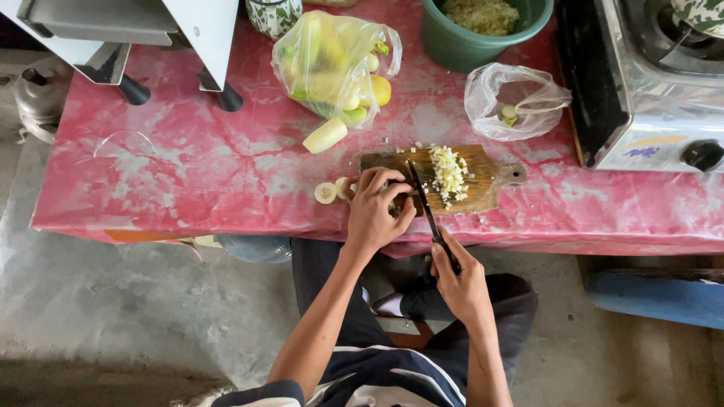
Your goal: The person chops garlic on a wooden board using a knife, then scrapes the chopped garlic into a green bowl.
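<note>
- Pressing down on a pale vegetable piece (390, 197), the left hand (377, 211) curls its fingers over it, tips tucked back, likely to steady it and stay clear of the blade.
- The right hand (460, 283) is clenched around the dark handle of one knife (428, 211), whose blade lies just right of the left fingertips on the cutting board (483, 192).
- One heap of diced bits (448, 175) sits beyond the blade, pushed aside from the cut.
- Two cut rounds (326, 193) rest left of the left fingers (off the board).
- Two plastic bags: one full bag (332, 64), one nearly empty bag (513, 102); one loose chunk (325, 136); one green bowl (467, 38).
</note>
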